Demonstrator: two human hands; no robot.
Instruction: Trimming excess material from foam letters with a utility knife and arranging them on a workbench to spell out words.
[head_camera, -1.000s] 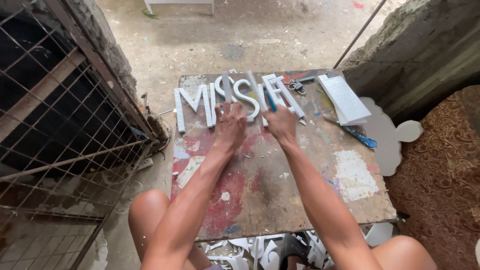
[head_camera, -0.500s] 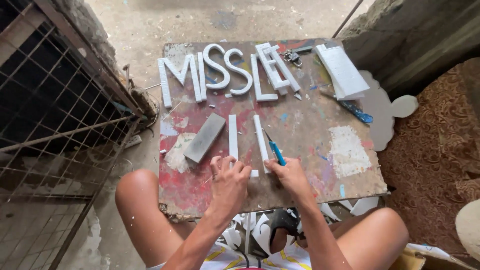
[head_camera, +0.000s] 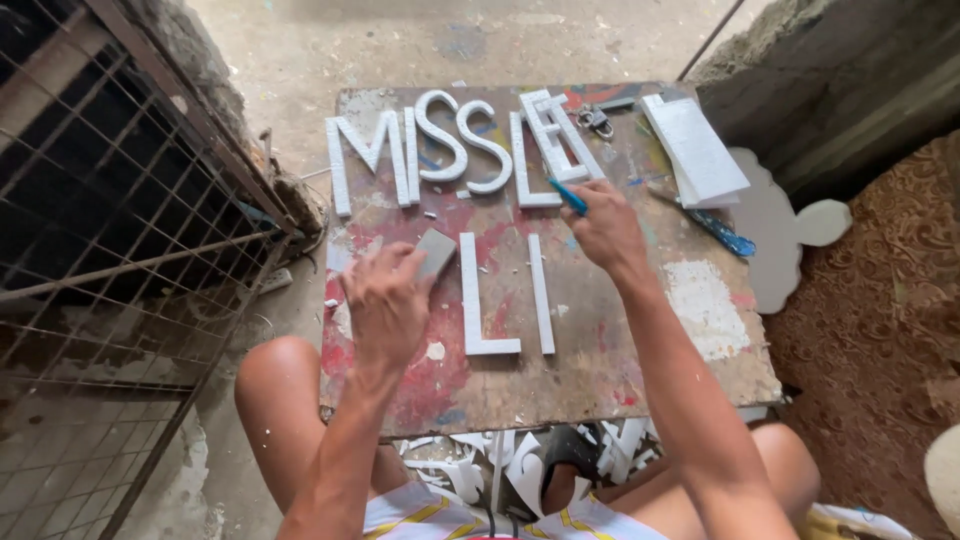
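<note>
My left hand (head_camera: 385, 300) grips the lower end of a grey rectangular block (head_camera: 437, 250) lying on a paint-stained wooden board (head_camera: 620, 370). My right hand (head_camera: 605, 228) holds a blue-handled cutter (head_camera: 567, 196) with its tip at the right end of a row of white foam letters (head_camera: 455, 150) along the board's far edge. Between my hands lie an L-shaped white foam piece (head_camera: 475, 305) and a straight white foam strip (head_camera: 541, 295). My bare knees show under the board's near edge.
A stack of white foam sheets (head_camera: 695, 145) sits at the board's far right, with a blue tool (head_camera: 722, 234) beside it and a small metal tool (head_camera: 597, 121) near the letters. Wire mesh (head_camera: 100, 250) stands at left. Foam scraps (head_camera: 500, 470) lie below; a brown rug (head_camera: 880, 300) at right.
Both hands left the board's near edge. My left hand moved up onto the grey block; my right hand carried the blue cutter up to the letter row.
</note>
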